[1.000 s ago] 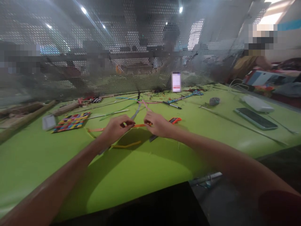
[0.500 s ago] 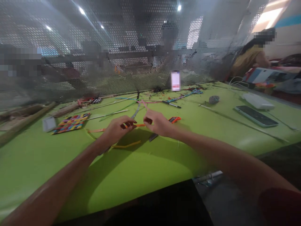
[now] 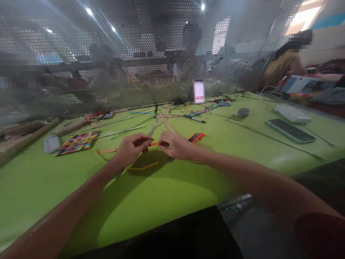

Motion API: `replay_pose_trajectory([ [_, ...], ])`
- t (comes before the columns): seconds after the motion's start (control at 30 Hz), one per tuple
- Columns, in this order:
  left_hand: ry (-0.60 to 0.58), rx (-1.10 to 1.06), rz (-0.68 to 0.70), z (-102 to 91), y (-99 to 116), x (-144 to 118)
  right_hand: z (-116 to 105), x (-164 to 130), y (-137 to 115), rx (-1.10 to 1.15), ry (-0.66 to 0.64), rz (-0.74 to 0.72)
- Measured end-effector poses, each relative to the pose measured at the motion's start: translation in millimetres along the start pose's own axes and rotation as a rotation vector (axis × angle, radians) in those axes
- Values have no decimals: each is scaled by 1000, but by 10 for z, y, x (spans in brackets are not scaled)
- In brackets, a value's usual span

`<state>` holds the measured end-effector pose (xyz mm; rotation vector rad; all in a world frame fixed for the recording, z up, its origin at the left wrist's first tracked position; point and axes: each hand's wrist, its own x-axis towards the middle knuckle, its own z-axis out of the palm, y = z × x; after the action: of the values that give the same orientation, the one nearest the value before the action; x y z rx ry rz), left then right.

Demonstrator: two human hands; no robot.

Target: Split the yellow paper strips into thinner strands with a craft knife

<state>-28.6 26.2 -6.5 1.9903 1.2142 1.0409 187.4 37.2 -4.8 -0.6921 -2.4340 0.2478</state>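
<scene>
your left hand has closed its fingers, so it and your right hand both pinch the orange strip.

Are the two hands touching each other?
Apart. The head view shows a gap between the left hand and right hand, with the orange strip visible across it.

The left hand and right hand have come slightly closer together, leaving less of the orange strip visible between them. The left thumb and fingers, parted half a second ago, have drawn together. More of the cutter shows beyond the right hand.
</scene>
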Motion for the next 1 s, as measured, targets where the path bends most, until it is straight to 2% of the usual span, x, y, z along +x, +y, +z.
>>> replay_pose_trajectory([
  [0.17,11,56,4,-37,-62,16,1,-3,14,-2,-31,14],
  [0.43,-27,285,84,-78,-121,37,-3,-15,66,-14,34,40],
  [1.0,12,343,62,-85,-146,59,9,-19,72,-52,76,45],
])
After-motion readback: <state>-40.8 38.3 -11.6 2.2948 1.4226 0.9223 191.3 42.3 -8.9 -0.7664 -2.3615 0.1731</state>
